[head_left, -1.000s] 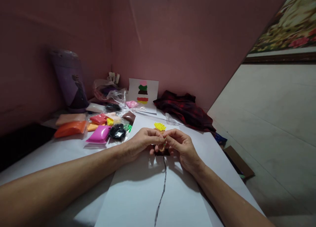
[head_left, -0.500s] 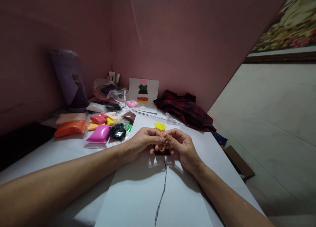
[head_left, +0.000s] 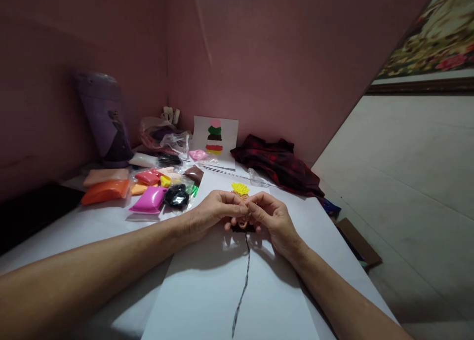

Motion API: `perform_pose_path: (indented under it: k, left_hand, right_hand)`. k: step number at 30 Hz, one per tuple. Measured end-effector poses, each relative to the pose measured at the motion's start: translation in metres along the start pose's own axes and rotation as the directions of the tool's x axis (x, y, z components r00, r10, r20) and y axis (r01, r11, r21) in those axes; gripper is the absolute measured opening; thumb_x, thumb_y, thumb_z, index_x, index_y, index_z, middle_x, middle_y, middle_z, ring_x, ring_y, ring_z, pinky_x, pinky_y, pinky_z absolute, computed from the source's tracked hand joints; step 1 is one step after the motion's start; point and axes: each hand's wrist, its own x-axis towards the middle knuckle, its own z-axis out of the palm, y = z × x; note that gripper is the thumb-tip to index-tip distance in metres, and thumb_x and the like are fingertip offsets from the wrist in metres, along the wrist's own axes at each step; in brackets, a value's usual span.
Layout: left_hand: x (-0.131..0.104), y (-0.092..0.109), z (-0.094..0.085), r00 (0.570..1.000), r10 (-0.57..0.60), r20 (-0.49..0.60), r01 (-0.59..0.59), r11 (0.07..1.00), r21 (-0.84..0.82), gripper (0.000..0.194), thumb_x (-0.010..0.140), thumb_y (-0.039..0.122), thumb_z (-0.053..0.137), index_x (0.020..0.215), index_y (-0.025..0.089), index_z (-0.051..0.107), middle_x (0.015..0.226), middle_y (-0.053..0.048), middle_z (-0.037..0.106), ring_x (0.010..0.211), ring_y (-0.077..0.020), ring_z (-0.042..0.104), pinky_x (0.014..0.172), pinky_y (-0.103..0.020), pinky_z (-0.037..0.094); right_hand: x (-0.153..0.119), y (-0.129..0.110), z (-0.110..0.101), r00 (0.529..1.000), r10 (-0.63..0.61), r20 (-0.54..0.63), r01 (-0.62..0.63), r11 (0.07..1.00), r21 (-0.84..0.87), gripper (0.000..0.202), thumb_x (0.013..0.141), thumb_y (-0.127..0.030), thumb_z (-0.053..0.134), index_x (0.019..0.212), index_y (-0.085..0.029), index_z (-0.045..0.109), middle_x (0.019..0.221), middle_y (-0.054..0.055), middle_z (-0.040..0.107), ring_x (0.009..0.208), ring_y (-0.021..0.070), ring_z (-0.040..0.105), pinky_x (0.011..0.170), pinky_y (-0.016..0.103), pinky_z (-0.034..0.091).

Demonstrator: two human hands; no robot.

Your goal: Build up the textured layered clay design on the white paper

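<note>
My left hand (head_left: pixel 217 211) and my right hand (head_left: pixel 277 220) meet over a white sheet of paper (head_left: pixel 207 295). Thumb and forefinger are pinched on each hand, and the fingertips nearly touch. Whatever is between them is too small to make out. Below and behind the fingers shows a textured picture, apparently of clay: a bright yellow tuft (head_left: pixel 240 188) at its top, tan-orange strands (head_left: pixel 243 224) in the middle, a dark brown band (head_left: pixel 250 229) at the bottom. Fingers hide much of its middle. From the band a wavy black line (head_left: pixel 242 290) runs down the sheet.
To the left lie several clay packets, among them a magenta one (head_left: pixel 148 200), an orange one (head_left: pixel 105 192) and a black one (head_left: pixel 177 197). A purple container (head_left: pixel 105 118) stands behind them. At the back are a colour-swatch sheet (head_left: pixel 229 132) and dark red plaid cloth (head_left: pixel 277 160).
My fingertips have shifted very slightly over the tan-orange part of the picture. Both hands stay pinched in nearly the same place; the surroundings look unchanged.
</note>
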Motion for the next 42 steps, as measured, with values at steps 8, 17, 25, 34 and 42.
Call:
perform_pose_path:
  k: [8, 17, 25, 34, 42]
  left_hand:
    - [0.0013, -0.0020, -0.0013, 1.000, 0.009, 0.014, -0.009, 1.000, 0.012, 0.014, 0.070, 0.023, 0.068, 0.068, 0.011, 0.062, 0.060, -0.001, 0.061, 0.049, -0.0058, 0.049, 0.045, -0.017, 0.034]
    - [0.0030, -0.0058, -0.0038, 0.999, 0.011, 0.032, -0.012, 0.999, 0.044, 0.015, 0.070, 0.024, 0.067, 0.069, 0.011, 0.062, 0.063, -0.003, 0.063, 0.050, -0.0064, 0.050, 0.045, -0.017, 0.035]
    - [0.0034, -0.0048, -0.0031, 0.999, 0.005, 0.037, -0.007, 0.999, 0.043, 0.015, 0.069, 0.024, 0.067, 0.066, 0.010, 0.061, 0.058, -0.001, 0.061, 0.047, -0.0055, 0.048, 0.044, -0.017, 0.034]
    - [0.0039, -0.0059, -0.0035, 0.999, 0.018, 0.041, -0.019, 0.999, 0.038, 0.017, 0.069, 0.025, 0.068, 0.063, 0.011, 0.060, 0.057, -0.001, 0.059, 0.047, -0.0058, 0.048, 0.043, -0.017, 0.033]
    - [0.0031, -0.0047, -0.0027, 0.999, 0.016, 0.044, -0.018, 0.999, 0.048, 0.017, 0.069, 0.025, 0.068, 0.063, 0.011, 0.060, 0.058, -0.001, 0.060, 0.047, -0.0057, 0.048, 0.043, -0.017, 0.034]
  right_hand:
    - [0.0002, 0.0005, -0.0010, 1.000, -0.004, 0.013, 0.004, 1.000, -0.015, 0.025, 0.077, -0.040, 0.066, 0.077, -0.017, 0.057, 0.060, 0.000, 0.060, 0.050, 0.0095, 0.050, 0.039, 0.017, 0.034]
    - [0.0003, 0.0003, -0.0008, 0.999, 0.025, 0.039, -0.026, 1.000, 0.006, 0.026, 0.076, -0.041, 0.066, 0.077, -0.017, 0.055, 0.059, -0.002, 0.057, 0.049, 0.0085, 0.048, 0.036, 0.015, 0.034]
    - [0.0001, -0.0003, -0.0005, 0.998, 0.039, 0.050, -0.040, 0.999, 0.016, 0.027, 0.076, -0.041, 0.067, 0.076, -0.017, 0.054, 0.059, -0.003, 0.057, 0.048, 0.0077, 0.047, 0.036, 0.015, 0.035]
    - [-0.0002, -0.0017, 0.0001, 0.997, 0.056, 0.054, -0.056, 0.998, 0.009, 0.029, 0.075, -0.043, 0.067, 0.076, -0.017, 0.054, 0.059, -0.002, 0.057, 0.047, 0.0076, 0.048, 0.036, 0.015, 0.035]
    - [0.0002, -0.0014, -0.0004, 0.997, 0.059, 0.050, -0.060, 0.998, 0.002, 0.029, 0.075, -0.043, 0.067, 0.076, -0.018, 0.054, 0.059, -0.002, 0.057, 0.046, 0.0078, 0.048, 0.036, 0.016, 0.036]
